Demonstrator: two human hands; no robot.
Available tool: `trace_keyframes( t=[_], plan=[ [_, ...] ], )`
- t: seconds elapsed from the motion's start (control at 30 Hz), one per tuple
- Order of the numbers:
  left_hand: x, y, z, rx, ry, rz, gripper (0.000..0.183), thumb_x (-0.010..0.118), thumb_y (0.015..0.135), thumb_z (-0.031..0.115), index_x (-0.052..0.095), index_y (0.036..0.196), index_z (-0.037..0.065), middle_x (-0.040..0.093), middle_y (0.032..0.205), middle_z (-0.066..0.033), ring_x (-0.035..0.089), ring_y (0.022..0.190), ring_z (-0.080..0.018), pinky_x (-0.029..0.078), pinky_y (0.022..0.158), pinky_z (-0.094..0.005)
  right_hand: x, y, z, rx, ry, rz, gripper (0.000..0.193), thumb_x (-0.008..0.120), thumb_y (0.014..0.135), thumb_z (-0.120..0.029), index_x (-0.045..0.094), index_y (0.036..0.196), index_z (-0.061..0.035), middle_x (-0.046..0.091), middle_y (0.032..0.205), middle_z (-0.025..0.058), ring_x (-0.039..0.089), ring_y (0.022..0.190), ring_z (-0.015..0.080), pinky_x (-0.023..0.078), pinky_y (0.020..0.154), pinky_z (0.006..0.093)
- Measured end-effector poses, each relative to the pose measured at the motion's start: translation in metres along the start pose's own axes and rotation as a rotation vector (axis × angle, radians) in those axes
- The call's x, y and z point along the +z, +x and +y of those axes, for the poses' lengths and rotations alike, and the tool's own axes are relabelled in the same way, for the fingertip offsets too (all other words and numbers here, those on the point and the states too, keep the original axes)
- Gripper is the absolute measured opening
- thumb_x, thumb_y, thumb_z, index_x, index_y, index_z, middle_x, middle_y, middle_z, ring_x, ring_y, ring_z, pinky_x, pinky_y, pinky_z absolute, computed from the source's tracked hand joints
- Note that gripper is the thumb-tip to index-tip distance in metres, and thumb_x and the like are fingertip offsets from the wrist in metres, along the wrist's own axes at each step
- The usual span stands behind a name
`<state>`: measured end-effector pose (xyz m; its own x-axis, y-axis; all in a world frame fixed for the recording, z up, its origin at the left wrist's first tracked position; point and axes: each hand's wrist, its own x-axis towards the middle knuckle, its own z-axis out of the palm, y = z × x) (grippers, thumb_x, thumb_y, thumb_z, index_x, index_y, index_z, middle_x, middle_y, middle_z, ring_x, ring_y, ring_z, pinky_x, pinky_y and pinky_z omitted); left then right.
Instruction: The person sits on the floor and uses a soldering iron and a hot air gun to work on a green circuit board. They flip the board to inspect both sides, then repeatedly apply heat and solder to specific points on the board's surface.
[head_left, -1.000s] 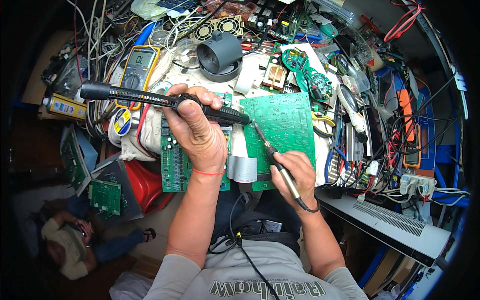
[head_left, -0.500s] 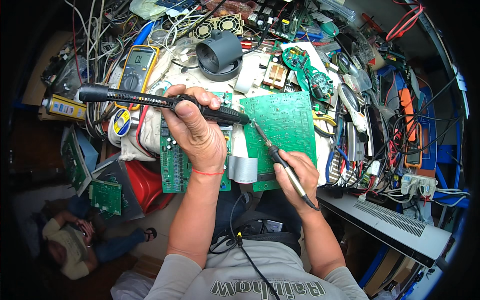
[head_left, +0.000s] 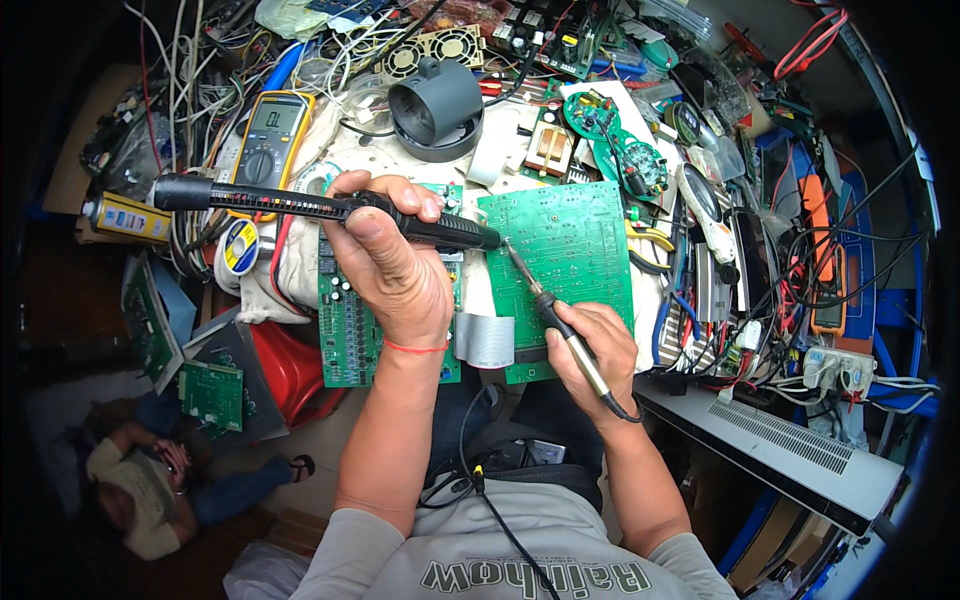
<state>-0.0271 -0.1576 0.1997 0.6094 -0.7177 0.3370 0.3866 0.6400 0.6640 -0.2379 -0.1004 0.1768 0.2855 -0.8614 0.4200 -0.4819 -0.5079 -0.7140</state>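
My left hand (head_left: 405, 285) is closed around a long black desoldering pump (head_left: 455, 232), with the thumb laid along its barrel. The pump's nozzle end points right and reaches the upper left part of a green circuit board (head_left: 585, 240). From the lower right, my right hand (head_left: 603, 350) grips a soldering iron (head_left: 588, 362) like a pen. Its tip meets the board right beside the pump's nozzle; the exact joint is too small to make out. A grey ribbon cable (head_left: 485, 340) runs between this board and a second, component-filled board (head_left: 350, 340), partly hidden under my left hand.
A yellow multimeter (head_left: 268, 145), a solder spool (head_left: 240, 247) and a grey cylindrical part (head_left: 435, 108) lie beyond my left hand. Yellow-handled pliers (head_left: 650, 236) sit right of the board. Tangled wires and electronics crowd the bench. A seated person (head_left: 140, 490) is at lower left.
Both hands stay almost still, with iron tip and pump nozzle together at the same spot on the board. The scene has only shifted very slightly in view.
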Motion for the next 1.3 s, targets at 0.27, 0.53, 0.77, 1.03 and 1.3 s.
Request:
trace_keyframes(
  t=[0.27,0.53,0.77,1.03,1.3],
  plan=[
    [-0.001,0.001,-0.002,-0.009,-0.026,-0.002,0.054,0.062,0.103,0.05,0.044,0.131,0.008,0.055,0.094,-0.0065,0.053,0.082,-0.0182,0.049,0.081,-0.0366,0.001,0.0,0.002,-0.011,-0.007,0.018,0.037,0.082,0.077,-0.002,0.075,0.113,0.0007,0.076,0.094,0.015,0.072,0.089,0.0316,0.059,0.08,0.0387],
    [-0.001,-0.001,-0.008,0.024,0.024,-0.049,0.056,0.059,0.102,0.058,0.042,0.127,0.011,0.051,0.09,-0.0058,0.05,0.078,-0.0169,0.046,0.076,-0.0362,0.001,0.002,0.001,-0.006,-0.005,0.022,0.037,0.082,0.076,-0.002,0.075,0.112,0.0011,0.075,0.092,0.0154,0.072,0.088,0.0319,0.059,0.079,0.0388],
    [-0.006,-0.001,-0.013,0.004,-0.035,-0.007,0.047,0.052,0.107,0.054,0.042,0.124,0.012,0.05,0.089,-0.0055,0.049,0.076,-0.0169,0.045,0.075,-0.0367,0.002,0.002,0.002,0.005,-0.019,0.029,0.036,0.082,0.077,-0.002,0.075,0.112,0.0016,0.075,0.091,0.0156,0.072,0.088,0.0318,0.059,0.078,0.0393],
    [-0.01,0.013,0.033,-0.036,-0.138,0.033,0.05,0.051,0.105,0.061,0.051,0.12,0.014,0.057,0.091,-0.0056,0.053,0.082,-0.0197,0.047,0.082,-0.0396,-0.014,-0.013,-0.009,0.151,0.255,0.129,0.031,0.077,0.088,-0.003,0.071,0.117,0.0065,0.074,0.101,0.0187,0.072,0.09,0.0273,0.057,0.084,0.0349],
    [-0.03,-0.032,0.155,0.057,0.397,-0.151,0.076,0.05,0.097,0.074,0.045,0.132,0.008,0.061,0.086,-0.0081,0.06,0.072,-0.023,0.056,0.071,-0.0405,-0.056,-0.018,-0.052,0.369,0.721,0.323,0.044,0.067,0.097,-0.017,0.061,0.129,0.0129,0.074,0.107,0.0231,0.074,0.094,0.0251,0.057,0.094,0.0359]
  ],
)
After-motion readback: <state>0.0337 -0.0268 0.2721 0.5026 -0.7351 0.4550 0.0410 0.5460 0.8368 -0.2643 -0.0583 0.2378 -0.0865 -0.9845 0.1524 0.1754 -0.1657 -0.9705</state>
